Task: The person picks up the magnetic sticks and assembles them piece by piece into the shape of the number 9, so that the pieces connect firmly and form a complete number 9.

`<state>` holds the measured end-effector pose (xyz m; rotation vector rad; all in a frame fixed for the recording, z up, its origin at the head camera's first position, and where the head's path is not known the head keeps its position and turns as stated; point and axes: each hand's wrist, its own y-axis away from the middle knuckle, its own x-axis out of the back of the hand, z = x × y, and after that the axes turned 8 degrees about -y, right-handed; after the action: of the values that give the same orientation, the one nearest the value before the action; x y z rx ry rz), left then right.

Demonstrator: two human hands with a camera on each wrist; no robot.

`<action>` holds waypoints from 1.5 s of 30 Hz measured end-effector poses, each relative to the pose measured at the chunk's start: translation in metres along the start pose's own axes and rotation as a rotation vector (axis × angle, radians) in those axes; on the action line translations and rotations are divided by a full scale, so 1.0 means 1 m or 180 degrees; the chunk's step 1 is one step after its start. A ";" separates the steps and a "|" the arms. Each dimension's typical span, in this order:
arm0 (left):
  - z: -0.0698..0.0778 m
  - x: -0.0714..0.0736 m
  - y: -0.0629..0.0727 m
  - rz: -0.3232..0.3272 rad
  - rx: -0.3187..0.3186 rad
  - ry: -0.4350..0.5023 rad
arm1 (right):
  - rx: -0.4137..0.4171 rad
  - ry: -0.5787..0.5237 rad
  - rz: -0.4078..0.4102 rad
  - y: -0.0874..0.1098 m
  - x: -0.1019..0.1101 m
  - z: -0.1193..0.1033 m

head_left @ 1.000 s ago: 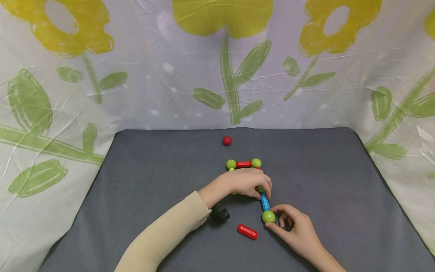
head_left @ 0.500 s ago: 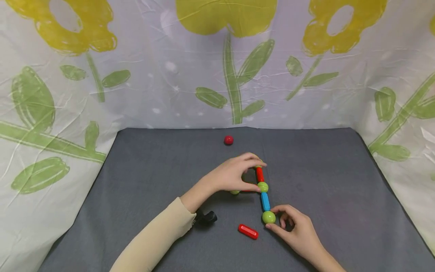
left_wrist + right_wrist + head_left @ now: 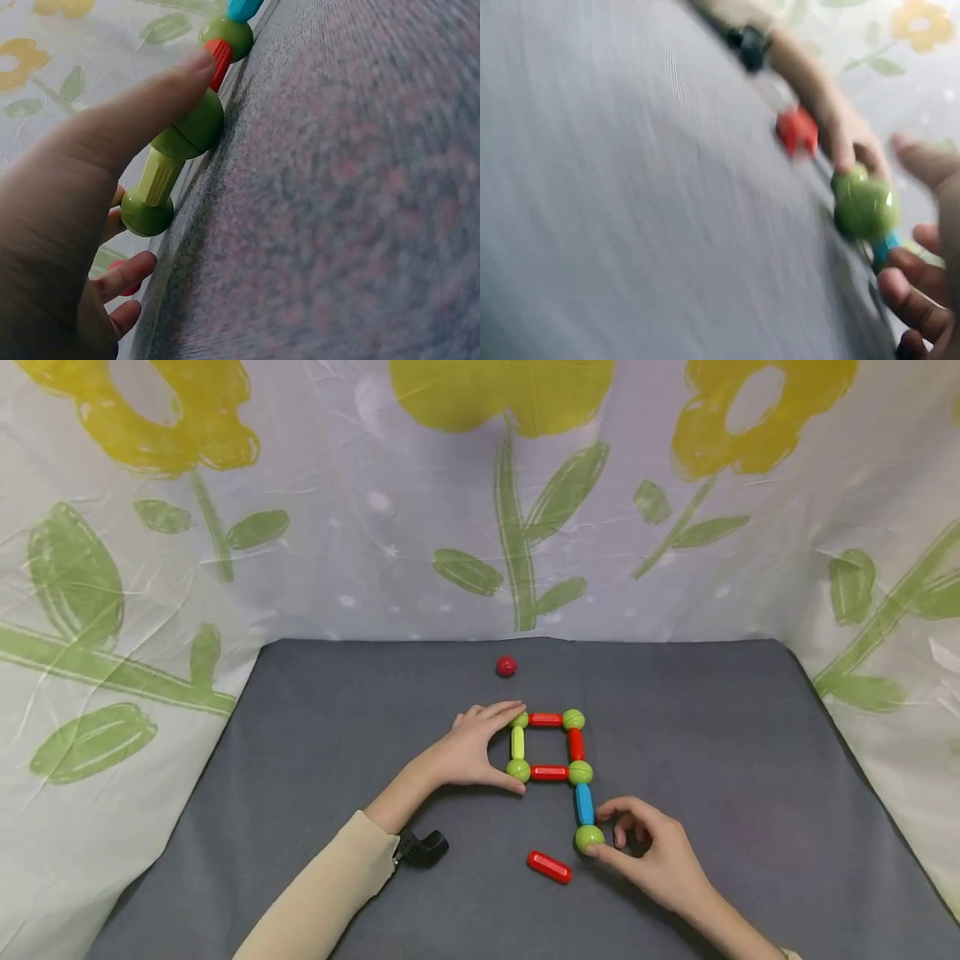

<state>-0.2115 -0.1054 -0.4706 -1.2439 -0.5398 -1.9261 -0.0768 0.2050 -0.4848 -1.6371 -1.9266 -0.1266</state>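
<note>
A square of magnetic building sticks and balls [image 3: 550, 772] lies on the grey cloth, with green balls at its corners, three red sticks and one yellow-green stick [image 3: 517, 743]. From its near right corner extends a blue stick [image 3: 584, 805], ending in another green ball [image 3: 588, 838]. My left hand [image 3: 471, 748] spans the square's left side, thumb at the near ball and fingers at the far one, gripping that side between them. My right hand [image 3: 660, 852] is around the end ball with bent fingers; in the blurred right wrist view a gap separates its thumb from the ball.
A loose red stick [image 3: 549, 867] lies in front of the square, left of the end ball. Farther back sits a red ball [image 3: 506, 666]. A black device [image 3: 423, 848] is strapped at the left wrist. A flower-print curtain [image 3: 337, 527] rises behind the cloth.
My left hand moved from the square's right side to its left side, uncovering the square. My right hand stayed by the end ball and rose slightly in view. The loose pieces stayed put.
</note>
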 end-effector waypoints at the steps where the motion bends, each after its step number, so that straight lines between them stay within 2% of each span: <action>1: -0.001 0.000 0.000 -0.0005 -0.0004 0.0005 | 0.0019 -0.0030 0.0003 -0.008 0.002 0.004; 3: -0.003 -0.002 0.001 -0.0019 -0.0011 0.0005 | 0.0126 -0.0045 -0.0020 -0.028 0.008 0.014; 5: -0.004 -0.004 0.001 -0.0013 -0.0021 0.0012 | 0.0270 -0.0037 -0.0189 -0.053 0.014 0.028; 10: -0.006 -0.008 0.005 -0.0012 0.0056 0.0051 | 0.0437 0.0019 -0.1085 -0.110 0.018 0.053; 13: -0.004 -0.010 0.005 -0.0025 0.0087 0.0087 | 0.0459 0.0115 -0.1352 -0.127 0.019 0.061; 16: 0.002 -0.009 0.005 0.0031 0.0071 0.0112 | 0.0435 0.0164 -0.1368 -0.128 0.021 0.066; 19: 0.014 -0.004 0.010 0.0259 -0.0040 0.0197 | 0.0443 0.0172 -0.1313 -0.123 0.024 0.068; 21: 0.027 -0.001 0.019 0.0441 -0.0223 0.0390 | 0.0458 0.0178 -0.1279 -0.120 0.025 0.069; 23: 0.040 -0.002 0.030 0.0530 -0.0472 0.0558 | 0.0480 0.0183 -0.1253 -0.120 0.024 0.069; 24: 0.046 -0.004 0.037 0.0521 -0.0602 0.0626 | 0.0486 0.0190 -0.1242 -0.120 0.024 0.069; 26: 0.057 -0.010 0.050 0.0374 -0.0811 0.0716 | 0.0500 0.0195 -0.1219 -0.121 0.022 0.069; 29: 0.068 -0.022 0.064 0.0031 -0.0927 0.0630 | 0.0509 0.0175 -0.1208 -0.122 0.021 0.068; 31: 0.073 -0.029 0.069 -0.0142 -0.0940 0.0528 | 0.0509 0.0172 -0.1212 -0.122 0.020 0.067; 34: 0.075 -0.035 0.070 -0.0237 -0.0966 0.0356 | 0.0501 0.0184 -0.1219 -0.123 0.020 0.066; 38: 0.077 -0.038 0.067 -0.0093 -0.0909 0.0176 | 0.0517 0.0194 -0.1226 -0.125 0.022 0.064; 42: 0.081 -0.035 0.063 0.0123 -0.0665 0.0113 | 0.0575 0.0176 -0.1237 -0.128 0.022 0.062; 45: 0.084 -0.033 0.060 0.0200 -0.0526 0.0118 | 0.0591 0.0158 -0.1245 -0.130 0.020 0.061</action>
<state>-0.1079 -0.0718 -0.4670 -1.3094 -0.3238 -1.9683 -0.2209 0.2189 -0.4853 -1.1159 -2.1291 -0.1372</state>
